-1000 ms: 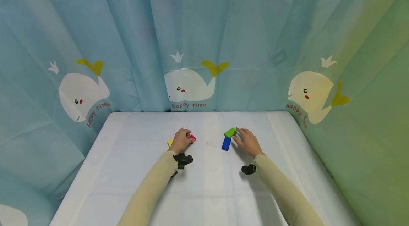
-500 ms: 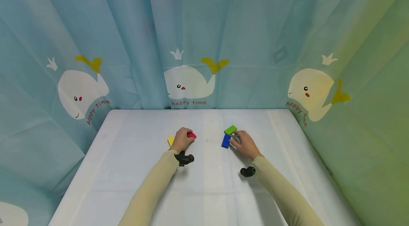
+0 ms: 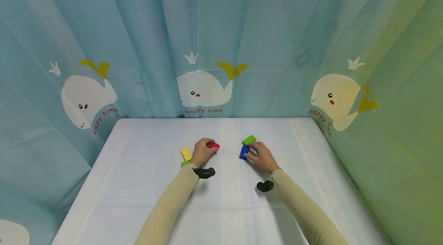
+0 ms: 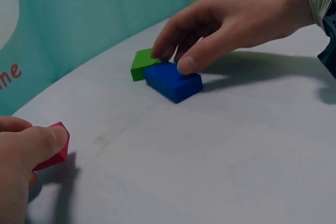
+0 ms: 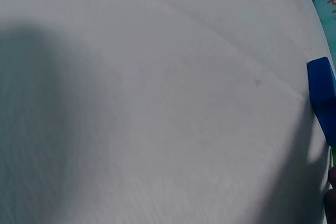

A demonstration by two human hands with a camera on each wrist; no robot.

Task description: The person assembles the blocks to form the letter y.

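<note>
My left hand (image 3: 202, 152) pinches a red block (image 3: 214, 145) between thumb and fingers. In the left wrist view the red block (image 4: 59, 145) is tilted, with its shadow on the table beside it. My right hand (image 3: 263, 157) reaches over a blue block (image 3: 244, 152), its fingers loosely bent and spread from the thumb. The thumb tip overlaps the blue block (image 4: 173, 81) in the left wrist view, and the fingertips are at the edge of a green block (image 4: 142, 63) behind it. Only the end of the blue block (image 5: 320, 82) shows in the right wrist view.
A yellow block (image 3: 185, 154) lies left of my left hand, with another green block (image 3: 185, 164) partly hidden by my sleeve. All rest on a white-covered table (image 3: 228, 206). A blue whale-print curtain (image 3: 207, 25) closes off the back and sides.
My left hand has moved right with the red block, uncovering the yellow and second green blocks. My right hand has shifted left from beside the green block to over the blue one.
</note>
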